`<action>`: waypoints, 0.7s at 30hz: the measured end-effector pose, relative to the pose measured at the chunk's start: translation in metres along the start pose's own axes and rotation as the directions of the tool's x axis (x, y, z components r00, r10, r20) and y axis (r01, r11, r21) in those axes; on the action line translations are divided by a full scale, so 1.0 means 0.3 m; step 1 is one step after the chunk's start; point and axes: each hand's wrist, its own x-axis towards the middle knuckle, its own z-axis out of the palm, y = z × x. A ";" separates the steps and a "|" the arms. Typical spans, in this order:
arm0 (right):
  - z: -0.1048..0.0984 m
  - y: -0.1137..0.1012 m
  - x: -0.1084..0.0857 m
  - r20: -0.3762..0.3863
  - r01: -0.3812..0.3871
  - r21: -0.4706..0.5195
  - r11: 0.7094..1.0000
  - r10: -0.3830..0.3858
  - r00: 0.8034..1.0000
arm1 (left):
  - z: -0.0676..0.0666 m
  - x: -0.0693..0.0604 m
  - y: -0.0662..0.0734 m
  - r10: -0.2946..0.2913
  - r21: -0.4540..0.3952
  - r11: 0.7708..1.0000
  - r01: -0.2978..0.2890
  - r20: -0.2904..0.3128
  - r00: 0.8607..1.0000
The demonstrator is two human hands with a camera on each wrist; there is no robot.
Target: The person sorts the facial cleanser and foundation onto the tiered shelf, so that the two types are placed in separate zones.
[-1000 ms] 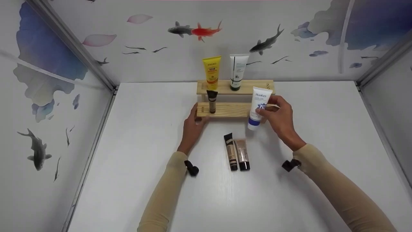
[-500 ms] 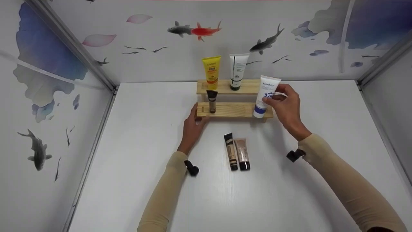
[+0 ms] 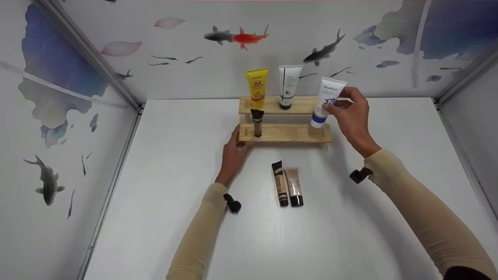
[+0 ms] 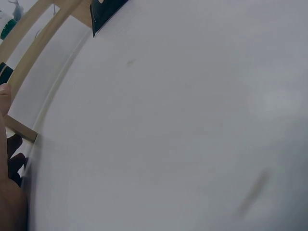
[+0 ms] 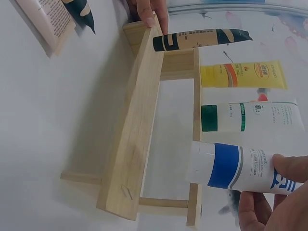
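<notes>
"Status?"
"My L hand [image 3: 233,153] grips pale-wood two-tier rack [image 3: 274,134] at L end; R hand [image 3: 354,116] pinches white blue-banded squeeze tube [image 3: 327,95]."
"Chg?"
"Tube's up from lower tier [image 3: 293,133], nr upper tier [image 3: 272,105], R end; placing's prob. close."

"Hankey" reads across the top of the white tube with the blue band [image 3: 328,96], a large blue Chinese character below it, partly covered. The yellow tube [image 3: 256,88] bears a capitalised name starting with E — the rest unclear. Print on the green-capped tube [image 5: 255,117], beside a square code, and on the pink tube [image 5: 48,21] — too small to read.
</notes>
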 end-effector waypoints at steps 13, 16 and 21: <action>0.000 -0.042 0.091 -0.015 0.040 0.035 0.999 -0.040 0.999 | 0.003 0.002 -0.009 -0.008 -0.019 1.000 0.008 0.006 1.000; 0.005 -0.049 0.114 -0.023 0.061 0.040 0.997 -0.060 0.998 | 0.001 0.001 -0.011 -0.002 -0.026 1.000 0.002 0.008 1.000; 0.017 -0.054 0.146 -0.018 0.064 0.025 0.998 -0.063 0.998 | 0.002 -0.001 -0.011 0.008 -0.036 0.999 -0.008 0.009 1.000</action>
